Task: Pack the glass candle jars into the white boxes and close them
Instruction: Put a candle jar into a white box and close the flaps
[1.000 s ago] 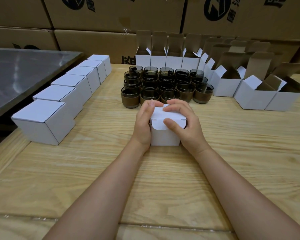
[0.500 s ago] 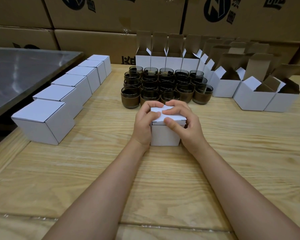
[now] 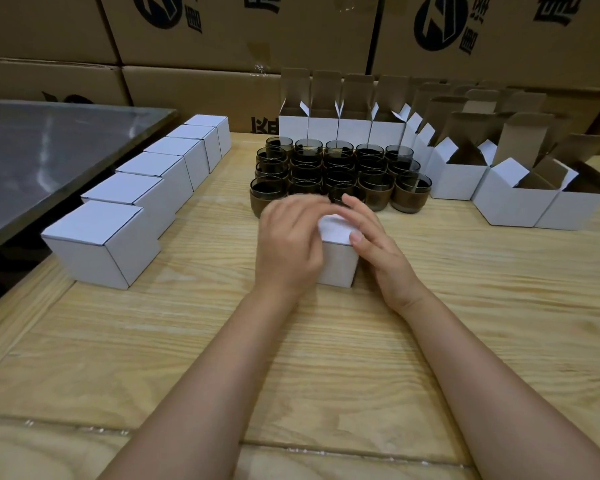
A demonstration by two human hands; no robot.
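A small white box (image 3: 337, 263) stands on the wooden table (image 3: 326, 358) in front of me, its lid down flat. My left hand (image 3: 286, 244) wraps its left side, with blurred fingers across the top. My right hand (image 3: 378, 245) lies against the right side with straight, spread fingers, and its thumb tip touches the top front edge. Just behind the box stands a block of several dark glass candle jars (image 3: 374, 183). Several open white boxes (image 3: 458, 180) with raised flaps stand behind and to the right of the jars.
A row of several closed white boxes (image 3: 101, 244) runs along the table's left side. Beside them lies a grey metal surface (image 3: 32, 150). Large brown cartons (image 3: 239, 29) are stacked as a wall at the back.
The lid, still being tucked a second ago, now lies flat. My right fingers have straightened off the top, and my left hand has slid over the lid.
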